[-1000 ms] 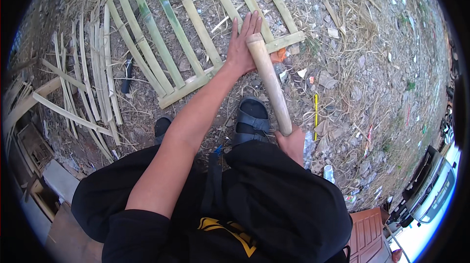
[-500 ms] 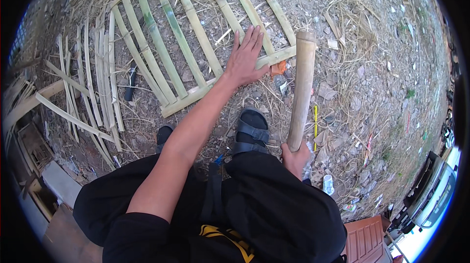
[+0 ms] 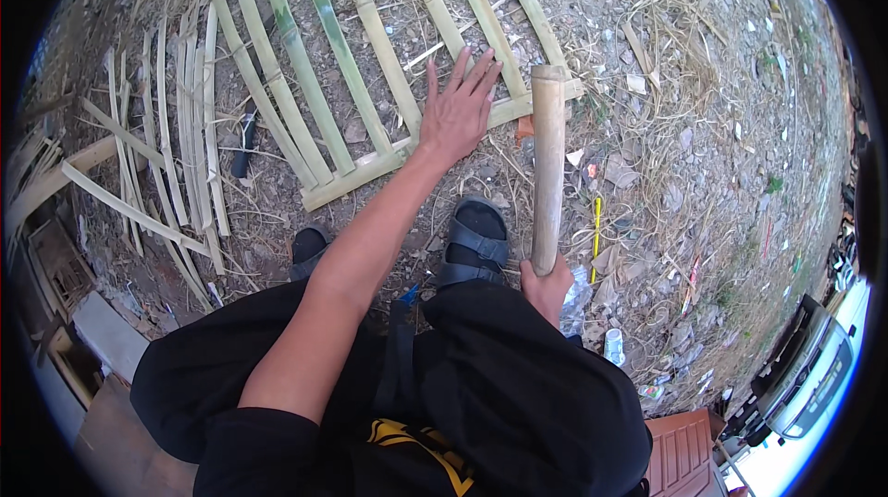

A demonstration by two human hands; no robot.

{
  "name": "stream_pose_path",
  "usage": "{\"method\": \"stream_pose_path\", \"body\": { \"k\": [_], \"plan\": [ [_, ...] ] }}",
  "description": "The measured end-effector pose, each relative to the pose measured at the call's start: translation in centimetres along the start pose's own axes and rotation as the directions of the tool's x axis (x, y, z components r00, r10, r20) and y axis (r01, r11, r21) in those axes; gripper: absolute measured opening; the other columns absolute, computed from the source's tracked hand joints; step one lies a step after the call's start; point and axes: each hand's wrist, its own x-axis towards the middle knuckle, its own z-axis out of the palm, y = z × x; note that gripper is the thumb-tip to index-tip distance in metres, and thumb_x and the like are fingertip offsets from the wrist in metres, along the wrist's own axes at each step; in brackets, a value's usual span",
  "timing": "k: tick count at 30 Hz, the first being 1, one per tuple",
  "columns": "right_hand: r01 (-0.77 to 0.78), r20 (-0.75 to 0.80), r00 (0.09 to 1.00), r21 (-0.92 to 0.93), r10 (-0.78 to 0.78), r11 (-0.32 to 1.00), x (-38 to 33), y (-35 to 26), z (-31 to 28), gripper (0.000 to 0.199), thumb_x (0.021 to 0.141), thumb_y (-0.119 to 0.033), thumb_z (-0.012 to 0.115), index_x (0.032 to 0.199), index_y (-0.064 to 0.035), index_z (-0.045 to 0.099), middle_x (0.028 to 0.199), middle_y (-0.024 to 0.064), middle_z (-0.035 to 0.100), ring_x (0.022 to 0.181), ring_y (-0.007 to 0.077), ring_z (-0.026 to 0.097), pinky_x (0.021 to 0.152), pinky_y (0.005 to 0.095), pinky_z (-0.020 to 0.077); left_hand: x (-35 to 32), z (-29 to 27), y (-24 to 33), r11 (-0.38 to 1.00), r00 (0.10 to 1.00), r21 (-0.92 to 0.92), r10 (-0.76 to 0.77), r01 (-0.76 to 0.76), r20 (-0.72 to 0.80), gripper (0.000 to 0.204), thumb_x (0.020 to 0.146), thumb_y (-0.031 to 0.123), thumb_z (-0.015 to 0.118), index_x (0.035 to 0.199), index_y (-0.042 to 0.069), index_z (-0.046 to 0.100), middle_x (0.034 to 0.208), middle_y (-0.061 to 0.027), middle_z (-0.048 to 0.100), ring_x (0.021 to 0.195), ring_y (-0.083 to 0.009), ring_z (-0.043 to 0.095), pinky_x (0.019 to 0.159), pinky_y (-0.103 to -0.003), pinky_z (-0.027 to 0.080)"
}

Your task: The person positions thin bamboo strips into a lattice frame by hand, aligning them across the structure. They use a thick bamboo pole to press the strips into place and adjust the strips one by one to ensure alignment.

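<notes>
A lattice frame of split bamboo slats (image 3: pixel 301 70) lies on the ground ahead of my feet, its slats joined to a near cross strip (image 3: pixel 370 169). My left hand (image 3: pixel 455 109) presses flat on the frame near the right part of that strip, fingers spread. Gripped by its lower end, a thick pale bamboo stick (image 3: pixel 548 164) is in my right hand (image 3: pixel 546 289). Its far end overlaps the right end of the strip in view; whether they touch I cannot tell. A scrap of orange material (image 3: pixel 525 127) shows beside the stick, under the strip.
Loose bamboo strips (image 3: pixel 199 118) lie at the left, with a dark-handled tool (image 3: pixel 244 146) between them and the frame. A yellow stick (image 3: pixel 597 229), a crumpled plastic bag (image 3: pixel 578 303) and a white cup (image 3: pixel 613 346) lie at right. A parked vehicle (image 3: pixel 805 377) stands at far right.
The bamboo stick has swung left, its far end now over the right end of the cross strip. My left hand stays on the frame, fingers spread slightly wider.
</notes>
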Motion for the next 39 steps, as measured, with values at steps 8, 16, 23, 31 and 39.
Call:
{"method": "stream_pose_path", "body": {
  "k": [8,16,23,31,39],
  "plan": [
    [0.003,0.029,1.000,-0.073,-0.001,0.997,0.3,-0.3,0.0,0.033,0.071,-0.017,0.071,0.090,0.0083,0.064,0.075,0.0238,0.067,0.073,0.0379,0.070,0.072,0.0434,0.0536,0.2,0.3,-0.3,0.996,1.000,0.087,0.019,-0.019,0.003,0.050,0.103,0.025,0.040,0.152,0.022,0.038,0.159,0.0036,0.033,0.149,-0.0278,0.023,0.116,-0.069,0.009],
    [-0.202,0.118,0.972,-0.008,0.201,0.979,0.5,2.7,-0.1,0.030,0.072,-0.019,0.071,0.078,0.0087,0.062,0.065,0.0172,0.065,0.064,0.0278,0.068,0.064,0.0389,0.0521,0.4,0.4,0.3,0.997,1.000,0.079,0.019,-0.018,-0.019,0.050,0.102,0.024,0.039,0.152,0.021,0.037,0.159,0.0030,0.034,0.149,-0.0277,0.023,0.116,-0.069,0.008],
    [0.151,-0.144,0.983,0.271,-0.115,0.951,-1.3,-0.3,-2.3,0.028,0.071,-0.019,0.070,0.076,0.0073,0.061,0.063,0.0168,0.063,0.058,0.0251,0.064,0.060,0.0386,0.0502,0.6,-0.4,0.2,0.999,1.000,0.051,0.017,-0.016,-0.013,0.050,0.102,0.023,0.040,0.151,0.020,0.039,0.159,0.0015,0.034,0.149,-0.0298,0.023,0.116,-0.070,0.008],
    [0.188,-0.157,0.977,0.320,-0.144,0.929,-1.0,-3.7,-3.6,0.015,0.071,-0.007,0.068,0.074,0.0053,0.060,0.058,0.0082,0.057,0.055,0.0141,0.057,0.054,0.0307,0.0461,-0.2,0.0,-0.3,0.997,1.000,0.075,0.012,-0.011,-0.008,0.049,0.102,0.024,0.039,0.151,0.019,0.040,0.159,0.0006,0.034,0.149,-0.0305,0.023,0.116,-0.069,0.010],
    [-0.013,-0.051,0.999,0.016,0.013,1.000,-0.2,-1.4,-2.6,0.030,0.072,-0.019,0.072,0.085,0.0081,0.066,0.069,0.0205,0.066,0.067,0.0306,0.068,0.066,0.0402,0.0526,0.6,0.3,-0.3,0.997,1.000,0.078,-0.004,0.006,-0.018,0.050,0.102,0.025,0.039,0.152,0.019,0.039,0.159,0.0009,0.033,0.150,-0.0305,0.022,0.118,-0.067,0.008]
  ]
}}
